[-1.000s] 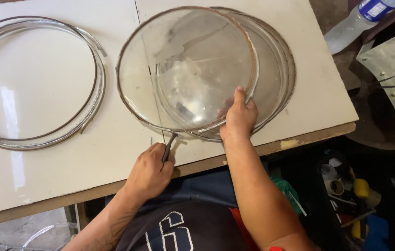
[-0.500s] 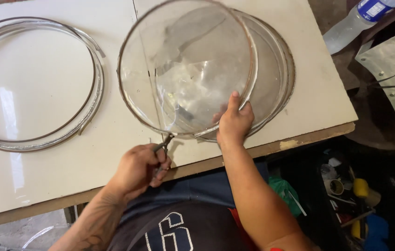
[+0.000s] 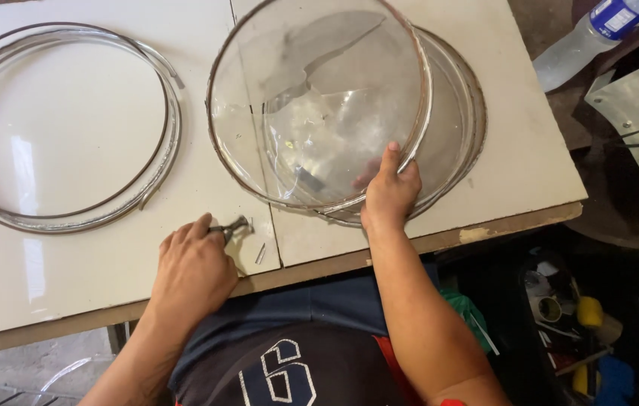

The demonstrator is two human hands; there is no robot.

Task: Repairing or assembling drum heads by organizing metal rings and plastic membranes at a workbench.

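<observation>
One round clear disc with a metal rim is tipped up over a second rimmed disc lying flat on the white table. The right hand grips its near edge, thumb on top. The left hand, closed, holds small pliers on the table, beside one little metal pin. Far left lies a stack of loose metal hoops, count unclear. A plastic bottle lies far right.

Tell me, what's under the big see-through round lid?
Under the tilted clear lid, held by the right hand, lie more clear round lids on the white table. How many are stacked cannot be told.
</observation>
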